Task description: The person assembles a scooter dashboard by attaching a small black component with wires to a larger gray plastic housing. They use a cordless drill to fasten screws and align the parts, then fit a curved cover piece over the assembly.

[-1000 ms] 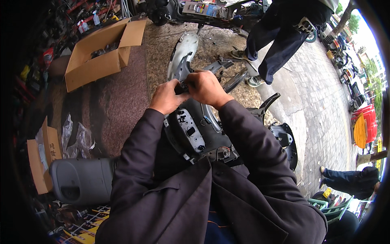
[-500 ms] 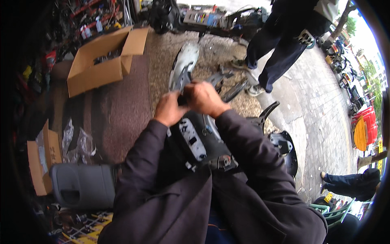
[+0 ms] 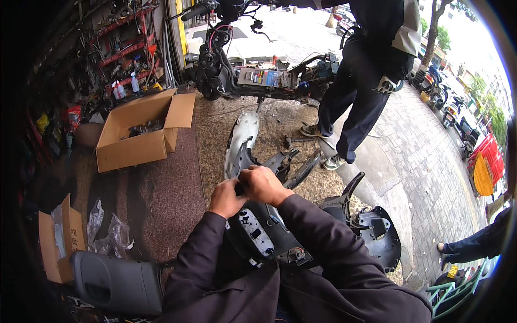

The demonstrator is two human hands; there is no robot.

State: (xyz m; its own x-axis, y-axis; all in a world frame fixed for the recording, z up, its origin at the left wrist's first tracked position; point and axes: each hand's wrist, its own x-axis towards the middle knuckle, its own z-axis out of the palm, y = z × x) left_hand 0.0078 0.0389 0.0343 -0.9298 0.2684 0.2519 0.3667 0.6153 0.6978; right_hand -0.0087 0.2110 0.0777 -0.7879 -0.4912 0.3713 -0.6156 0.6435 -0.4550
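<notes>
My left hand [image 3: 227,198] and my right hand [image 3: 264,185] meet at the far end of a black plastic scooter panel [image 3: 277,229] in front of my body. The fingers of both are curled closed around a small dark part whose shape they hide. A pale grey perforated plate [image 3: 256,233] is set into the panel on my side of the hands. Just past my fingers, a white curved fairing piece [image 3: 237,142] lies on the floor. Black plastic trim pieces [image 3: 302,168] lie beyond my right hand.
A stripped scooter frame [image 3: 269,78] stands at the back, with a person [image 3: 353,102] at its right. An open cardboard box [image 3: 134,156], a smaller box [image 3: 67,239], clear plastic wrap [image 3: 116,234] and a grey plastic case [image 3: 116,282] are at left. A black shell [image 3: 379,237] sits at right.
The view has tilted upward, so more of the scooter and the person shows. My hands stay together at the panel's far end, fingers still closed.
</notes>
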